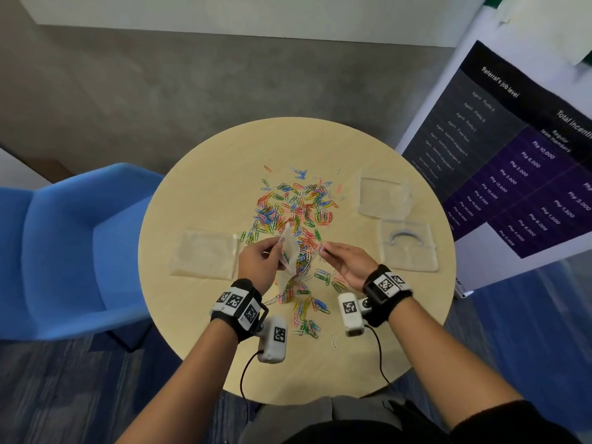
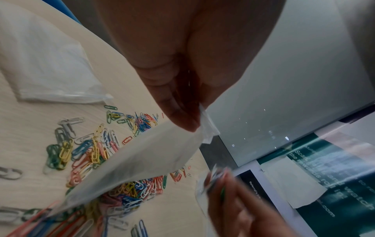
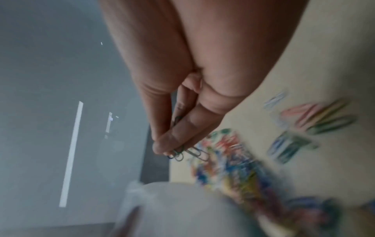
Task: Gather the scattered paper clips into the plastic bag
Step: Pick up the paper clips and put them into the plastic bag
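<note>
Head view, left hand [image 1: 256, 261]: its grip is pinched on the top edge of the plastic bag [image 1: 288, 254], held upright at frame centre over the paper clips [image 1: 294, 206] scattered on the round counter [image 1: 320, 363].
Head view, right hand [image 1: 346, 264]: fingers curled together around a few clips just right of the bag; how many is too small to tell.
Head view, rest: three flat bags [image 1: 205, 253] lie left and right of the pile.
Left wrist view: fingertips [image 2: 182, 118] clamp the bag's corner; the bag [image 2: 142, 160] hangs slanting toward lower left, hiding part of the pile [image 2: 89, 152]. The right hand [image 2: 229, 208] is blurred at the bottom.
Right wrist view: thumb and fingers [image 3: 182, 133] pressed together on several clips [image 3: 188, 153] whose ends stick out below; everything at lower right is smeared.
</note>
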